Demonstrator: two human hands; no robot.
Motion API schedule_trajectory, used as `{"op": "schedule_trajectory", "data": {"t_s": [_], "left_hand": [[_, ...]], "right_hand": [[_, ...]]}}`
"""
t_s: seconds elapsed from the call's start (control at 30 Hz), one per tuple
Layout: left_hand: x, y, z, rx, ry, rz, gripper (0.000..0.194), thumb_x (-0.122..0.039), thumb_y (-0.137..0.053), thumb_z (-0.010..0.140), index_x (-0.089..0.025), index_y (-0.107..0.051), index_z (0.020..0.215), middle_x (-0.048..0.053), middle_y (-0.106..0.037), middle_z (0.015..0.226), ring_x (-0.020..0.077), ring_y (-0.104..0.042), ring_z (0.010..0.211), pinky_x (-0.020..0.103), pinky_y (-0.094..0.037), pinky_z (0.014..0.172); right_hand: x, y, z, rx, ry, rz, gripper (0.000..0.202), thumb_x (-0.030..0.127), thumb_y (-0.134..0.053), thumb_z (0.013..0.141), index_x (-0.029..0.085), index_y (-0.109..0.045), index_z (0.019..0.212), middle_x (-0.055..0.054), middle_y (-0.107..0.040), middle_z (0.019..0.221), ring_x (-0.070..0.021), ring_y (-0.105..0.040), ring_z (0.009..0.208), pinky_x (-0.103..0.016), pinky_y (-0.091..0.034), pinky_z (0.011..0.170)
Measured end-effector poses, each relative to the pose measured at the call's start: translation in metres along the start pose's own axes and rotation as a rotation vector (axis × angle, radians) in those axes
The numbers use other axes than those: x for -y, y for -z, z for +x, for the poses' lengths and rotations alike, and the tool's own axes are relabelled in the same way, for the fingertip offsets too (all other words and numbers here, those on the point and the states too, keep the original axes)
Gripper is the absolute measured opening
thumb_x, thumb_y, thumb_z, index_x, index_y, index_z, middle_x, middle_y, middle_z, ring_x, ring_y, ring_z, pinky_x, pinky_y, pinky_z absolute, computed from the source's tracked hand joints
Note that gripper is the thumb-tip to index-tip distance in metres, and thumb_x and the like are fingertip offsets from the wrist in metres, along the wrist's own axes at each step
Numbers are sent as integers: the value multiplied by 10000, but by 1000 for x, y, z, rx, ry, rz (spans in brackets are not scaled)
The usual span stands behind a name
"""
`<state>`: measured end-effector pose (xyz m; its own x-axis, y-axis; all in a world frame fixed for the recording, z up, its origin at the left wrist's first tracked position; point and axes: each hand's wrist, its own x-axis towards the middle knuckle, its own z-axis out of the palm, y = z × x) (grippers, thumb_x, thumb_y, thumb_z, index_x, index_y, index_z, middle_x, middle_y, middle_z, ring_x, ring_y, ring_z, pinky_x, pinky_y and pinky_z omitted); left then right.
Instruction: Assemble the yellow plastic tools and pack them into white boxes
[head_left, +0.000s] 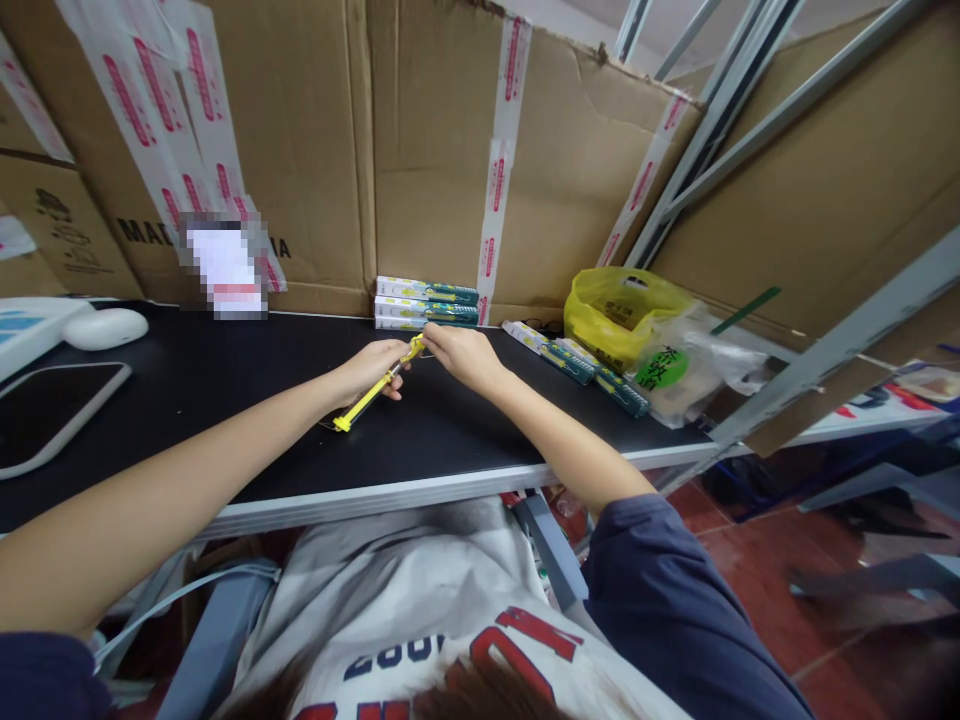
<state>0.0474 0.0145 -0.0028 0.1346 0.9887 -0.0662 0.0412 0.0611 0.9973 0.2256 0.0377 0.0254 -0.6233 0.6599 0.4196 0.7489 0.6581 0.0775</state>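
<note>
A slim yellow tool [367,401] with a dark and metallic shaft slants over the black table [292,455]. My left hand [376,368] is closed around its upper part, fingers wrapped beneath it. At the tool's top end, my right hand [463,355] has its fingers pressed together on the yellow tip. The lower yellow end points toward the table's front edge, with a thin dark line beside it. Just behind my hands, a stack of narrow printed boxes [426,303] stands against the cardboard.
More narrow boxes [564,360] lie at the right, beside a yellow plastic bag [619,312] and a clear bag [679,385]. A dark tablet-like object [52,415] and a white mouse-like object [105,328] are at left. Metal posts [840,345] rise at right.
</note>
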Motion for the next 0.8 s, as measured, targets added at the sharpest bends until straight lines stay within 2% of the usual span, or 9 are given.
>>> {"op": "schedule_trajectory", "data": {"t_s": [0.3, 0.43, 0.53, 0.73, 0.8], "left_hand": [[4, 1, 3, -11, -21, 62, 179, -308, -590, 912, -155, -553, 827, -23, -534, 715, 47, -466, 372, 207, -474, 334], [6, 3, 3, -15, -115, 113, 299, -410, -705, 836, -158, -546, 807, -39, -520, 686, 38, -447, 358, 166, -385, 289], [7, 5, 1, -44, -194, 191, 404, -491, -764, 762, -174, -514, 773, -47, -532, 648, 48, -464, 352, 166, -387, 294], [6, 9, -2, -36, -288, 336, 313, -480, -605, 894, -218, -453, 815, -55, -553, 553, 88, -487, 328, 184, -413, 313], [5, 9, -2, -40, -288, 363, 278, -464, -580, 909, -223, -460, 837, -60, -546, 531, 94, -489, 324, 180, -404, 315]], "right_hand": [[8, -3, -1, 54, -9, -115, 258, 325, -361, 1059, 191, -578, 1098, -96, -741, 1008, -227, -692, 862, -261, -356, 606], [14, -5, -2, 71, -13, -124, 236, 296, -365, 1053, 182, -563, 1107, -122, -745, 987, -241, -700, 860, -267, -407, 634], [22, -3, -4, 94, -28, -105, 222, 258, -361, 1046, 173, -548, 1128, -142, -744, 978, -253, -702, 861, -282, -445, 672], [23, -2, -4, 103, -37, 40, 179, 244, -410, 1023, 184, -526, 1145, -127, -726, 1065, -255, -697, 884, -295, -460, 704], [21, -8, -2, 60, -47, 159, 118, 242, -450, 1001, 195, -531, 1074, -88, -719, 998, -236, -686, 853, -286, -459, 702]]}}
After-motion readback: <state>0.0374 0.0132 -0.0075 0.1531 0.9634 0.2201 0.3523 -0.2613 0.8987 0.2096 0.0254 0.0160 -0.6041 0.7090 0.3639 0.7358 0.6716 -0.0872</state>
